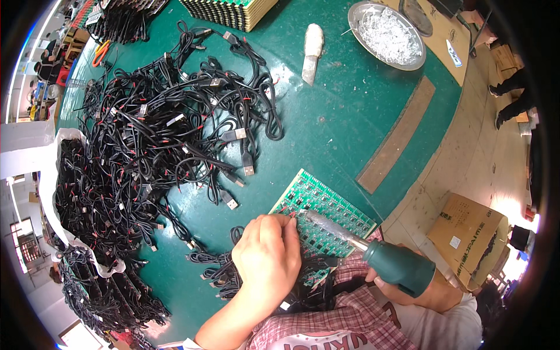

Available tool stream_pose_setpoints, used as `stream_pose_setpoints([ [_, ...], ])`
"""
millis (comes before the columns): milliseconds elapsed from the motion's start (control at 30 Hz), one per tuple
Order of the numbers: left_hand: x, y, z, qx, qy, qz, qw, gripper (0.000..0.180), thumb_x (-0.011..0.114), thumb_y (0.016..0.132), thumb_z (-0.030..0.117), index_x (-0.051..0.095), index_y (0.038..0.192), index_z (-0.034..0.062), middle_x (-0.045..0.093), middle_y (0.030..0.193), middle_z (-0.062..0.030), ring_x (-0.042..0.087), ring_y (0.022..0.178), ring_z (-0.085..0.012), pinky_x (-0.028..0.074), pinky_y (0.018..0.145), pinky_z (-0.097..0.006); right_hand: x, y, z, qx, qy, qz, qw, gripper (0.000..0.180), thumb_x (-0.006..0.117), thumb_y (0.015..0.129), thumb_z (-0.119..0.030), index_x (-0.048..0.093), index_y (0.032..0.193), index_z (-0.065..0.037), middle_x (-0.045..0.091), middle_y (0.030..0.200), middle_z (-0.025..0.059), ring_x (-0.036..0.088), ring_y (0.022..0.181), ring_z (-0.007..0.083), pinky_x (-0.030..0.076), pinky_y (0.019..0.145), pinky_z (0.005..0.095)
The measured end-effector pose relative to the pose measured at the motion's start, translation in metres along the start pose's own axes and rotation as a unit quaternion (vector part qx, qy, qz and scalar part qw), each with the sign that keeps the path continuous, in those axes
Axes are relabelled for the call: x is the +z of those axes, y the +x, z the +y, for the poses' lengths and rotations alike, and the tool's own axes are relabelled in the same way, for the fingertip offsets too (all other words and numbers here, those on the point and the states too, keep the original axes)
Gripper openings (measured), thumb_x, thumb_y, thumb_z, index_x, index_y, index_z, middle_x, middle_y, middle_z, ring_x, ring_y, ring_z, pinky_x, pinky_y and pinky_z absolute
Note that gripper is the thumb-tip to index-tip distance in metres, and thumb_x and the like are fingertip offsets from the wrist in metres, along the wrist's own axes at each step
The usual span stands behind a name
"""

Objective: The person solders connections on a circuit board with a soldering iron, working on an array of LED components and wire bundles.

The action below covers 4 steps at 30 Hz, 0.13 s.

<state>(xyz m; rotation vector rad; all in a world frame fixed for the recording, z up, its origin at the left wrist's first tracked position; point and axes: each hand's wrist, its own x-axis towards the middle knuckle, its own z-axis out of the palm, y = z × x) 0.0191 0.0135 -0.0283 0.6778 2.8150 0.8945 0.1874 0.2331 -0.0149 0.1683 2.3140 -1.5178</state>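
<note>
A green circuit board (326,213) lies at the table's near edge, its surface covered in small parts. My left hand (268,254) is closed at the board's left side, fingers pinched on a cable end; thin red wire shows by the fingertips. In my right hand (382,287) is a soldering iron (402,268) with a thick dark green handle. Its metal shaft slants across the board, and the tip is just right of my left fingertips. Whether the tip touches the board I cannot tell. Bundled black cables (219,271) lie beside and below my left hand.
A big heap of black USB cables (169,116) covers the table's left. Farther back are stacked boards (233,14), a scraper (312,52) with a wrapped handle, and a metal dish (388,38) of silvery scraps. A flat brown strip (396,134) lies right; a carton (466,233) stands on the floor.
</note>
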Motion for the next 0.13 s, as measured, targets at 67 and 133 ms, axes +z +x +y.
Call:
stream_pose_setpoints([
  [67,-0.002,0.0,-0.001,0.007,-0.001,0.0,1.0,0.016,0.076,0.086,0.004,0.06,0.086,0.0026,0.067,0.076,-0.0111,0.063,0.063,-0.0295,0.05,0.06,-0.04,-0.003,0.002,-0.004,0.0,-0.016,-0.006,1.0,0.011,0.066,0.085,-0.008,0.071,0.095,-0.004,0.073,0.092,0.0113,0.07,0.086,0.0257,0.055,0.079,0.0386],
  [133,-0.007,-0.001,-0.005,-0.017,-0.061,-0.031,0.998,0.015,0.077,0.086,0.005,0.064,0.092,0.0031,0.069,0.08,-0.0123,0.066,0.067,-0.0253,0.052,0.064,-0.038,-0.009,0.01,-0.015,0.039,0.044,-0.03,0.998,0.012,0.064,0.087,-0.01,0.071,0.096,-0.006,0.073,0.096,0.0123,0.07,0.09,0.0245,0.055,0.081,0.0373],
])
